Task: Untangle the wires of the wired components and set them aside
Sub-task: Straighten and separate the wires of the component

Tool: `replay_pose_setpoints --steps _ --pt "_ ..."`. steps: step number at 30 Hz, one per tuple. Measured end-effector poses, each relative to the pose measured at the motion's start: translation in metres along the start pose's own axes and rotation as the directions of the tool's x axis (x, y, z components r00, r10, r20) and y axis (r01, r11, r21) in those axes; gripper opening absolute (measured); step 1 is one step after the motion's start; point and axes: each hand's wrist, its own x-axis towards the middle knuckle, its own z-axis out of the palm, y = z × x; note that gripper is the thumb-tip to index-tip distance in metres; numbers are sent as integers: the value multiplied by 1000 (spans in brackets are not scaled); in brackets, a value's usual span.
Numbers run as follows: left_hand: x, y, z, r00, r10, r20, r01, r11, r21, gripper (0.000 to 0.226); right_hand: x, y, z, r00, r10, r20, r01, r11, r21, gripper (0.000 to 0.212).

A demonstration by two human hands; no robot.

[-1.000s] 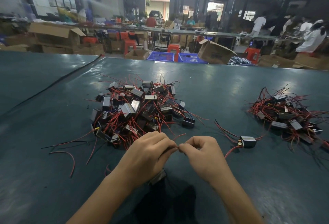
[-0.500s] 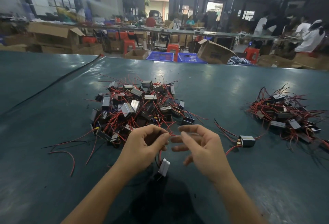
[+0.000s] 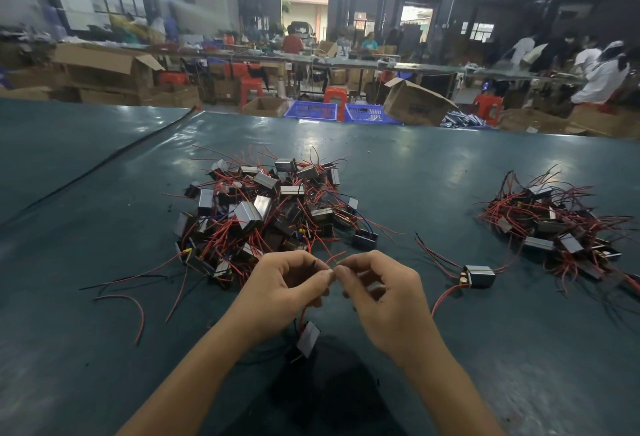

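My fingertips [image 3: 328,274] meet just in front of the tangled pile [image 3: 266,207]. The left hand [image 3: 284,283] pinches a thin red wire [image 3: 335,256] between thumb and forefinger. The right hand [image 3: 384,293] pinches the same lead right beside it, its other fingers curled in. Below the left hand the component [image 3: 308,338] dangles by its leads between my wrists, low over the table [image 3: 398,165]; I cannot tell whether it touches the surface.

I judge this piece to be mid-untangle, not yet ready to set down. Overall I put the job at under half done: the tangled pile at centre is clearly the larger heap. The set-aside pile [image 3: 554,224] at far right is smaller, and its leads are also loosely crossed. 1 single component [image 3: 479,276] lies apart between the 2 heaps with its wires spread out.

Open table runs to the right of my hands and nearer than that single piece — enough, I think, to swing the freed unit across. On the left a loose red strand [image 3: 138,311] curls on the surface, and further left a dark line [image 3: 114,155] runs diagonally across the table. The far edge sits well beyond both piles, with cardboard boxes [image 3: 414,103] and blue crates [image 3: 310,111] past it.
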Motion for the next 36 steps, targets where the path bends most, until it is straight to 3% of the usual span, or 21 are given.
replay_pose_setpoints --steps 5,7,11,13,15,18,20,23,28,32,36 --pt "-1 -1 1 999 39 -14 -37 996 84 9 0 -5 -1 982 168 80 -173 983 60 12" --pt "-2 -1 4 992 124 -31 -116 975 190 8 0 -8 -2 963 248 109 -255 965 55 10" --pt "-5 -3 7 901 430 54 -386 742 548 7 2 -11 1 840 517 164 -535 838 103 23" --pt "-6 -3 7 871 470 140 -443 633 635 7 2 -11 3 758 622 198 -651 741 163 29" --pt "-6 -4 7 864 474 171 -457 594 662 8 1 -12 4 727 651 217 -686 697 210 30" --pt "-5 -1 6 907 416 58 -377 745 550 4 2 -11 0 828 530 180 -559 801 213 19" --pt "-4 1 2 962 274 -20 -243 885 397 6 2 -9 -6 898 397 192 -427 891 153 7" --pt "-4 5 -2 996 84 4 -83 976 202 13 1 -6 -13 938 254 237 -278 958 72 5" --pt "-3 8 -4 998 16 56 -21 995 98 13 1 -5 -14 963 131 236 -133 991 -9 6" --pt "-3 6 -5 997 24 69 -35 988 150 12 -1 -4 -15 969 95 227 -63 987 -146 3" --pt "-5 3 0 970 241 35 -235 891 387 6 -1 -6 -9 958 212 191 -174 964 -199 9"
